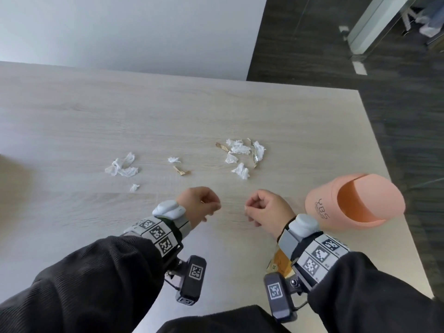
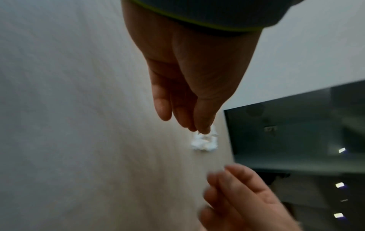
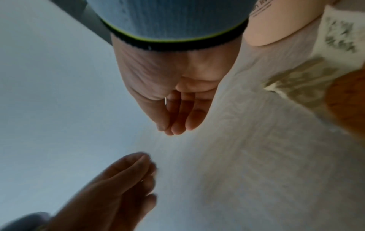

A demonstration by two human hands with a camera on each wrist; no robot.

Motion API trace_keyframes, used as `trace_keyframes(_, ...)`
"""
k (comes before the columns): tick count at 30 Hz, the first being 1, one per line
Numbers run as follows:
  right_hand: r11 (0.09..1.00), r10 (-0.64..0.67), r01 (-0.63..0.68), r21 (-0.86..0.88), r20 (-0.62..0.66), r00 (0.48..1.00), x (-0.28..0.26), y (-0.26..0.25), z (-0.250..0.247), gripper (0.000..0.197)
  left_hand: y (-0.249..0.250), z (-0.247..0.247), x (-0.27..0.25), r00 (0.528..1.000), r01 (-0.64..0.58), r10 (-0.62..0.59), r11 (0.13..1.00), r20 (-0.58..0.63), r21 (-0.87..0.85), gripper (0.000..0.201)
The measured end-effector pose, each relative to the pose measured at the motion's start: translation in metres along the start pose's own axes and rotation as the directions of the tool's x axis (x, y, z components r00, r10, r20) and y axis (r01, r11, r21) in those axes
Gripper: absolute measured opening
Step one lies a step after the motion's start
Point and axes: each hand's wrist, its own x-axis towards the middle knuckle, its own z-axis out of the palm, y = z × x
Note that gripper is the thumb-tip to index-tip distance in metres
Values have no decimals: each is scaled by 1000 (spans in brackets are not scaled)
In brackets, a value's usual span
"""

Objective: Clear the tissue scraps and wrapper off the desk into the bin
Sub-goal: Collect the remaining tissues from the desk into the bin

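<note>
White tissue scraps lie on the pale wooden desk in three groups: left (image 1: pixel 122 167), middle (image 1: pixel 174 160) and right (image 1: pixel 240 152). One small scrap (image 1: pixel 134 187) lies apart, nearer me. Gold wrapper bits (image 1: pixel 181 171) and a silvery strip (image 1: pixel 254 156) lie among them. The pink bin (image 1: pixel 355 203) with a swing lid stands at the right front. My left hand (image 1: pixel 211 207) and right hand (image 1: pixel 252 210) hover close together in front of the scraps, fingers loosely curled and holding nothing. In the wrist views the left hand (image 2: pixel 185 123) and right hand (image 3: pixel 173 128) are empty; a tissue clump (image 2: pixel 204 140) lies beyond the left fingertips.
An orange and white packet (image 1: pixel 280 260) lies on the desk under my right wrist, beside the bin (image 3: pixel 276 23). The desk's right edge (image 1: pixel 394 188) runs just past the bin, with dark floor beyond. A white wall stands behind the desk.
</note>
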Motion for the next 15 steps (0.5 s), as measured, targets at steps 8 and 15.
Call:
trace_keyframes(8, 888, -49, 63, 456, -43, 998, -14, -27, -37, 20, 73, 27, 1, 992, 4, 60, 867, 114, -497, 10)
trace_keyframes(15, 790, -10, 19, 612, -17, 1000, -36, -4, -69, 22, 99, 60, -6, 959, 51, 129, 795, 251, -604, 13)
